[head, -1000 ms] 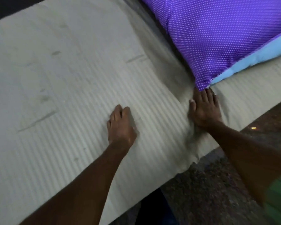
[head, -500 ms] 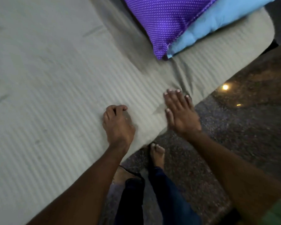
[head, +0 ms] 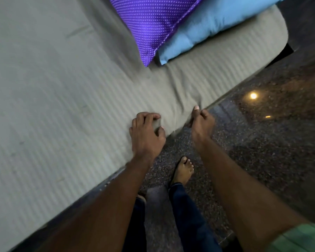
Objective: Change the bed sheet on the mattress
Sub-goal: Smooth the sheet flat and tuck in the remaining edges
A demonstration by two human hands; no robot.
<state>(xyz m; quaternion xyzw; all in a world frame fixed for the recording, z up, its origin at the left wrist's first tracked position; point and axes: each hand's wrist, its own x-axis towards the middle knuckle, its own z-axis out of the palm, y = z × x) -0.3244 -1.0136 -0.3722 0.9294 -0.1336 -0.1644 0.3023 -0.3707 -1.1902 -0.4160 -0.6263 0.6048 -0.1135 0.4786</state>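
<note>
A grey-green striped bed sheet point(head: 65, 91) covers the mattress, which fills the left and upper part of the head view. My left hand point(head: 145, 132) sits at the mattress's near edge with its fingers curled into a fold of the sheet. My right hand point(head: 201, 122) is just to the right, at the side of the mattress. It pinches the sheet's hanging edge between thumb and fingers. The sheet is wrinkled between the two hands.
A purple dotted pillow point(head: 153, 20) lies on a light blue pillow point(head: 207, 22) at the head of the bed. Dark speckled floor point(head: 262, 133) runs along the right, with light reflections. My bare foot point(head: 184, 170) and jeans-clad legs stand beside the bed.
My right hand was flat over the sheet's edge; it has dropped to the mattress side and pinched the hanging edge. My left hand's fingers have curled into the sheet.
</note>
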